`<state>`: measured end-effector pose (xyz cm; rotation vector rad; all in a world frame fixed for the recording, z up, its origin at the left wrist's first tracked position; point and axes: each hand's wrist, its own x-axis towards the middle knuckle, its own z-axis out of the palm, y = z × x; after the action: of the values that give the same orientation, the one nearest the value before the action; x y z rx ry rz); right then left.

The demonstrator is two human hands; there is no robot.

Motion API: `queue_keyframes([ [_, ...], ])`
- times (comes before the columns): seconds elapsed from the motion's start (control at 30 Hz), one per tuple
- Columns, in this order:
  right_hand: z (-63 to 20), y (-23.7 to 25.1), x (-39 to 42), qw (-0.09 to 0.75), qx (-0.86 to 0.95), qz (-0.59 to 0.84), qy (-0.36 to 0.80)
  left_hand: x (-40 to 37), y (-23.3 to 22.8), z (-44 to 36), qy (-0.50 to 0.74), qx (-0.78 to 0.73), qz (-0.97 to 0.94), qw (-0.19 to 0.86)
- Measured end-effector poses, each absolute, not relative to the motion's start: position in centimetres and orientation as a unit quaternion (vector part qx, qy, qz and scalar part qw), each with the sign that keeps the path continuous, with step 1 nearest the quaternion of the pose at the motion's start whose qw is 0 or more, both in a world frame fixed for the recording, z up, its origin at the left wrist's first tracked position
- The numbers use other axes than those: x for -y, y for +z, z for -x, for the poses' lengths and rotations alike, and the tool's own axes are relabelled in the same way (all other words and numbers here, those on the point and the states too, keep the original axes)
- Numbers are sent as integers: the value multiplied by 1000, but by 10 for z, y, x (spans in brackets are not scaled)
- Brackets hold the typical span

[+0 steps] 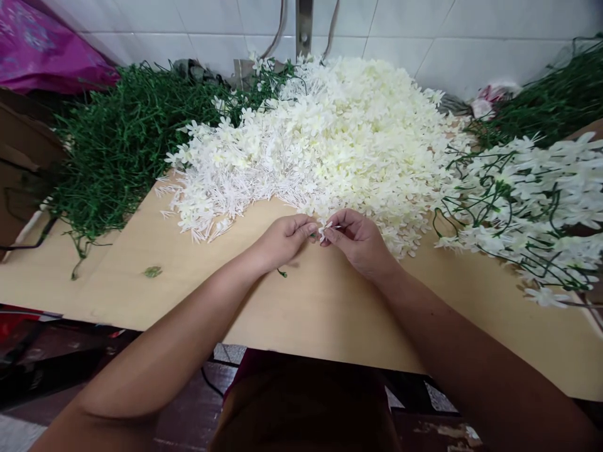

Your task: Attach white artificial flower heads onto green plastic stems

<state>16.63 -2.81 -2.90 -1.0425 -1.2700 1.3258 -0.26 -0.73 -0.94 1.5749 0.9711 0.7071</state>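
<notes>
My left hand (293, 237) is pinched closed on a green plastic stem, most of it hidden in the fingers; its green end (282, 273) pokes out below the hand. Right beside it, my right hand (357, 240) pinches a small white artificial flower (324, 231) between thumb and fingers. The fingertips of both hands almost meet over the wooden table (325, 307). Just beyond them rises a big heap of loose white artificial flowers (358, 138), some showing thin white stalks.
Green plastic stems (117, 144) lie heaped at the left, with more green stems (556, 94) at the far right. Finished-looking white flower sprays (532, 207) with green stems pile up at right. A purple bag (51, 50) sits back left, against the tiled wall (400, 28). A green scrap (152, 272) lies on the table.
</notes>
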Motion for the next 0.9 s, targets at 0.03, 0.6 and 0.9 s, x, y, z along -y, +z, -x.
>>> queue_keyframes([
  [0.03, -166, -29, 28, 494, 521, 429, 549, 8, -10, 3, 314, -419, -655, 545],
  [0.6, -169, -22, 32, 473, 444, 378, 660, 10, -14, 13, 266, -355, -696, 564],
  [0.9, -168, -17, 33, 454, 430, 382, 681, 8, -8, 14, 266, -316, -691, 593],
])
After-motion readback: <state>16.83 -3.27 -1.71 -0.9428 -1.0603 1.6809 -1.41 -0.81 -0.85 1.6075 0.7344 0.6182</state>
